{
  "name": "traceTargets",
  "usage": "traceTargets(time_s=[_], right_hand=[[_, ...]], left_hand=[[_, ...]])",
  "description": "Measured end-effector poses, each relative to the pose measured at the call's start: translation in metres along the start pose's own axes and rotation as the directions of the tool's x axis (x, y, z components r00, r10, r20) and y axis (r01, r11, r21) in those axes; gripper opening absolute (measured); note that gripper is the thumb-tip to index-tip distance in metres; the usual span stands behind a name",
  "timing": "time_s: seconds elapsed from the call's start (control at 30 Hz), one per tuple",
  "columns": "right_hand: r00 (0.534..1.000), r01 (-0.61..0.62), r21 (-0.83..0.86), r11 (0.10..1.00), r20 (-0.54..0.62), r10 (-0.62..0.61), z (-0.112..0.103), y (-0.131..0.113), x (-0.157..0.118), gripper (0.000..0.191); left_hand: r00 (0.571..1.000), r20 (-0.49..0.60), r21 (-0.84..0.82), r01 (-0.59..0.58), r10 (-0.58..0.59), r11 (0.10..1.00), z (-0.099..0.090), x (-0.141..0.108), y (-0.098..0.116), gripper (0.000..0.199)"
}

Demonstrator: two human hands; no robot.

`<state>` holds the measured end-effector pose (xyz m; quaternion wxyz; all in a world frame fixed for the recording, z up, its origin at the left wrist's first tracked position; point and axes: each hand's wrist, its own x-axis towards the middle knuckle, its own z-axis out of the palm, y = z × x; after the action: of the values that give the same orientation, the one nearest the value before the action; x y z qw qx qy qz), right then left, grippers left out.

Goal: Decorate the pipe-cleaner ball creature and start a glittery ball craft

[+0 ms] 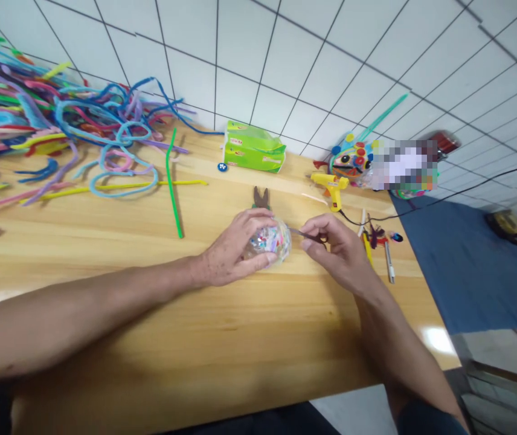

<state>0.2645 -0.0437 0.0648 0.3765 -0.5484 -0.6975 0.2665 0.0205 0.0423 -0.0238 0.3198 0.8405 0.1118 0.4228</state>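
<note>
My left hand is closed around a clear, rounded plastic piece with colourful bits in it, held over the wooden table. My right hand pinches a pair of small dark scissors; the blades point left and meet the right side of the plastic piece. Whether the tips go into it cannot be made out. Just behind my left hand lie pliers with dark jaws, their handles mostly hidden.
Pipe cleaners are heaped at the left, with a green one nearer the middle. A green tissue pack stands by the tiled wall. To the right are a yellow glue gun with its cord, a decorated craft figure and a pen.
</note>
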Motion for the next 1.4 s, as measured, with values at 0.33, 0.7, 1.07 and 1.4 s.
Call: traceTargets(time_s=[0.33, 0.7, 1.07, 1.4], right_hand=[[0.998, 0.058, -0.075, 0.996, 0.010, -0.057, 0.001, 0.010, 0.018, 0.004], [0.999, -0.015, 0.073, 0.997, 0.048, 0.012, 0.007, 0.017, 0.018, 0.006], [0.998, -0.011, 0.083, 0.997, 0.059, 0.007, 0.011, 0.023, 0.018, 0.012], [0.998, 0.019, 0.065, 0.998, 0.066, -0.023, 0.011, 0.021, 0.018, 0.008]], left_hand=[[1.000, 0.020, 0.002, 0.014, -0.014, 1.000, -0.001, 0.000, 0.002, 0.059], [1.000, 0.025, 0.008, 0.004, -0.004, 1.000, -0.002, 0.001, 0.004, 0.057], [1.000, 0.029, -0.002, 0.000, 0.000, 1.000, -0.002, 0.001, 0.003, 0.061], [1.000, 0.024, -0.007, -0.008, 0.008, 1.000, -0.001, 0.002, 0.003, 0.060]])
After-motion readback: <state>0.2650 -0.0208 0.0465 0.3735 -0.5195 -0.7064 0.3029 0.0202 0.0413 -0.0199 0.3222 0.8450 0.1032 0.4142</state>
